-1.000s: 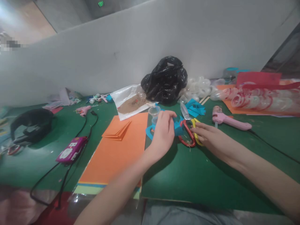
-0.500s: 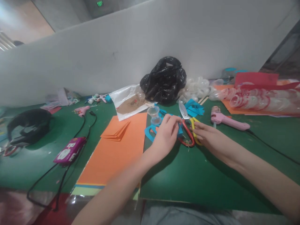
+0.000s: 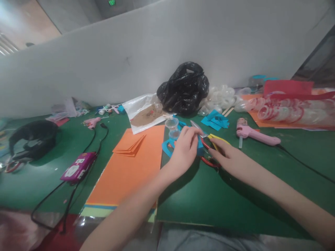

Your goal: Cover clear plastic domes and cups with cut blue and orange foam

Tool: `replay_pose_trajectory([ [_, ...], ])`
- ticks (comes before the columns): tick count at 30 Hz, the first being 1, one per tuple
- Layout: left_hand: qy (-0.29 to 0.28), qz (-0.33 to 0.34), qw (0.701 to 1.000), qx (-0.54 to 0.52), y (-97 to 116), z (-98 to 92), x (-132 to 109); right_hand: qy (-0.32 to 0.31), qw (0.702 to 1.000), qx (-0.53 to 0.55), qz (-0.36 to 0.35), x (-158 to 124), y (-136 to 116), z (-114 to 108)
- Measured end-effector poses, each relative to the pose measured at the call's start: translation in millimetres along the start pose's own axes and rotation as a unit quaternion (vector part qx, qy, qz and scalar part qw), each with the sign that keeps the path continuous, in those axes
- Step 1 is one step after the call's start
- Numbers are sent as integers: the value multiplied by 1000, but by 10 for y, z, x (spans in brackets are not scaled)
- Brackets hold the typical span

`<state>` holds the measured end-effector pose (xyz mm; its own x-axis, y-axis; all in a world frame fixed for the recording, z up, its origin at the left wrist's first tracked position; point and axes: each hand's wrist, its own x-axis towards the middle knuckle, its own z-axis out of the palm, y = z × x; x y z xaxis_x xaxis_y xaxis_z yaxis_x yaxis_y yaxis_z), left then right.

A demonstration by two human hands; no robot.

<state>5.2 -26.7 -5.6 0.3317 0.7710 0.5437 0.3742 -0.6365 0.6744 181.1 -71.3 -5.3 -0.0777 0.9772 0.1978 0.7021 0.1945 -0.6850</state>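
Observation:
A pair of scissors [image 3: 198, 127] with one red and one yellow handle lies at the middle of the green table, blades pointing up and to the left. My right hand [image 3: 222, 152] has its fingers closed around the handles. Just left of it, my left hand [image 3: 185, 148] is curled, its fingertips beside the scissors' pivot; what it grips is hidden. Cut blue paper [image 3: 167, 148] shows on both sides of my left hand. Behind it stand small clear plastic cups [image 3: 171, 123], and more blue paper pieces [image 3: 215, 120] lie beyond the scissors.
Orange sheets [image 3: 131, 177] with smaller orange pieces [image 3: 130, 146] lie to the left. A pink glue gun [image 3: 258, 135] trails its cord at right, near stacked clear cups [image 3: 295, 111]. A black plastic bag [image 3: 184, 89] and purple packet [image 3: 78, 168] are also on the table [image 3: 209, 205].
The scissors have turned, their blades swinging left and down toward my left hand. My right hand has shifted slightly left over the handles. My left hand stays nearly in place.

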Motion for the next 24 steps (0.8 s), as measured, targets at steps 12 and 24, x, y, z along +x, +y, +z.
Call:
replay_pose_trajectory([
  [12,5,-42,999,-19,67,-24,17,31,950,-117,-289,-83,-55,-1],
  [24,19,-256,934,-248,239,26,54,61,956,-114,-263,-16,54,-7],
])
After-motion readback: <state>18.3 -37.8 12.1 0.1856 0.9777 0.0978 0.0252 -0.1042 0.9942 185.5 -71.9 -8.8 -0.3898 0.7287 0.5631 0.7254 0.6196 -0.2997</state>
